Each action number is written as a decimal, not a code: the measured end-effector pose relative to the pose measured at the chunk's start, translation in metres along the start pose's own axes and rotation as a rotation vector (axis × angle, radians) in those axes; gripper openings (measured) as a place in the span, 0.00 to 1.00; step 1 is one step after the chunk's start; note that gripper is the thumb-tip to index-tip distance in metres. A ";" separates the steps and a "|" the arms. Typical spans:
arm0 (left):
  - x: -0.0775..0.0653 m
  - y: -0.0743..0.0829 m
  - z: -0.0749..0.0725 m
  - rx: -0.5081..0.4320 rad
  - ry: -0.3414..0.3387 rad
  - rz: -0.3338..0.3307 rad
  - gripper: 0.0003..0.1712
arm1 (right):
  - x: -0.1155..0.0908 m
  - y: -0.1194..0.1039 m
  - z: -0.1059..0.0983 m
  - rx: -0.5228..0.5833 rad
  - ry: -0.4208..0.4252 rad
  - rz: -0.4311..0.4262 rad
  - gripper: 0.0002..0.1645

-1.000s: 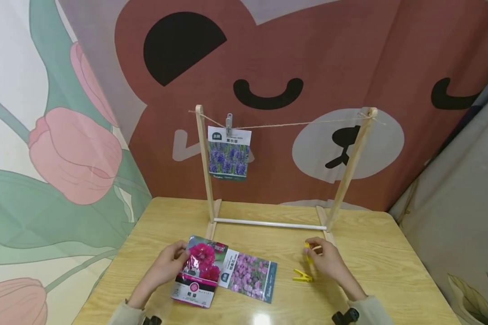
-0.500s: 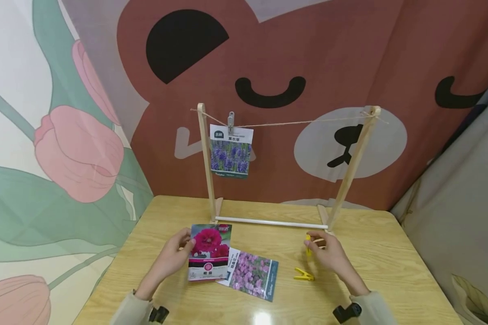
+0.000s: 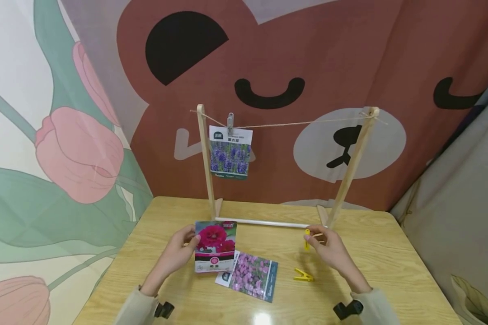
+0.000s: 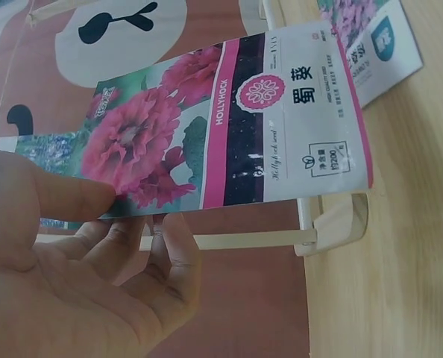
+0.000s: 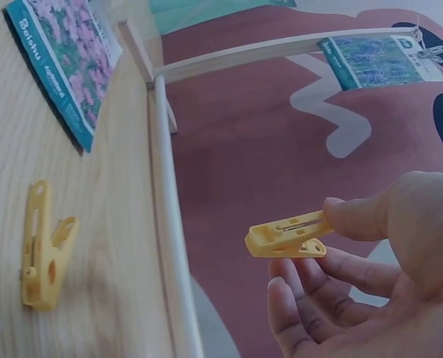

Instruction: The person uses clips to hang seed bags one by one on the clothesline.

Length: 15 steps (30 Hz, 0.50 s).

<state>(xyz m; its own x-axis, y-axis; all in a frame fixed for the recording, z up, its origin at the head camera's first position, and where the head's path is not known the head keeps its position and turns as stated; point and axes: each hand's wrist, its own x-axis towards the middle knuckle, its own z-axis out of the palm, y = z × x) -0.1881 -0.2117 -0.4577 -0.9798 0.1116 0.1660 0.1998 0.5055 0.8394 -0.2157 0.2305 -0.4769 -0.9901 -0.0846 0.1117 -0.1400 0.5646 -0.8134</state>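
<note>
My left hand (image 3: 180, 253) pinches a hollyhock seed packet (image 3: 214, 247) by its left edge, thumb on the front and fingers behind. The packet is raised over the table, its pink flower picture facing me. Between thumb and forefinger, my right hand (image 3: 329, 248) pinches a yellow clothespin (image 5: 285, 233) by its handle ends. A second yellow clothespin (image 3: 303, 275) lies on the wood below that hand. Flat on the table is a seed packet with pink-purple flowers (image 3: 253, 276), its left end partly overlapped by the hollyhock packet in the head view.
Behind the hands stands a wooden frame (image 3: 206, 167) with a string (image 3: 293, 124) tied between its posts. A lavender seed packet (image 3: 229, 155) hangs near the left post from a grey clip (image 3: 230, 123). A white rod (image 3: 268, 222) joins the posts low down. Printed curtains close the back.
My left hand has lifted the hollyhock packet off the table, moving it up and to the right and turning it upright. My right hand has risen slightly with its clothespin.
</note>
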 end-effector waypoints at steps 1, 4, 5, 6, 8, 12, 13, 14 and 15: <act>0.001 0.000 0.001 -0.007 0.004 -0.001 0.07 | 0.000 -0.002 -0.001 0.000 0.001 -0.006 0.21; 0.005 0.000 0.004 -0.022 0.010 0.010 0.07 | 0.000 -0.006 -0.003 -0.005 0.001 -0.017 0.22; 0.006 0.000 0.005 -0.026 0.011 0.013 0.07 | 0.000 -0.008 -0.004 -0.009 0.003 -0.021 0.23; 0.008 0.000 0.007 -0.030 0.012 0.016 0.07 | 0.000 -0.009 -0.005 -0.012 0.005 -0.024 0.23; 0.011 0.000 0.009 -0.036 0.016 0.024 0.06 | 0.000 -0.012 -0.006 -0.016 0.011 -0.035 0.23; 0.015 0.001 0.013 -0.058 0.028 0.018 0.06 | 0.001 -0.017 -0.009 -0.006 0.017 -0.061 0.22; 0.016 0.001 0.014 -0.064 0.030 0.016 0.06 | 0.002 -0.018 -0.010 0.002 0.019 -0.070 0.22; 0.017 0.002 0.015 -0.069 0.029 0.014 0.06 | 0.002 -0.019 -0.010 0.010 0.020 -0.075 0.21; 0.018 0.002 0.016 -0.076 0.032 0.011 0.08 | 0.002 -0.020 -0.011 0.017 0.020 -0.079 0.21</act>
<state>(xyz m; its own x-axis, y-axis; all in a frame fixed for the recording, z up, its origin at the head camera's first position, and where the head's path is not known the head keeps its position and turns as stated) -0.2055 -0.1951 -0.4612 -0.9776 0.0889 0.1907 0.2103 0.4383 0.8739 -0.2147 0.2279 -0.4538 -0.9759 -0.1119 0.1875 -0.2181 0.5432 -0.8108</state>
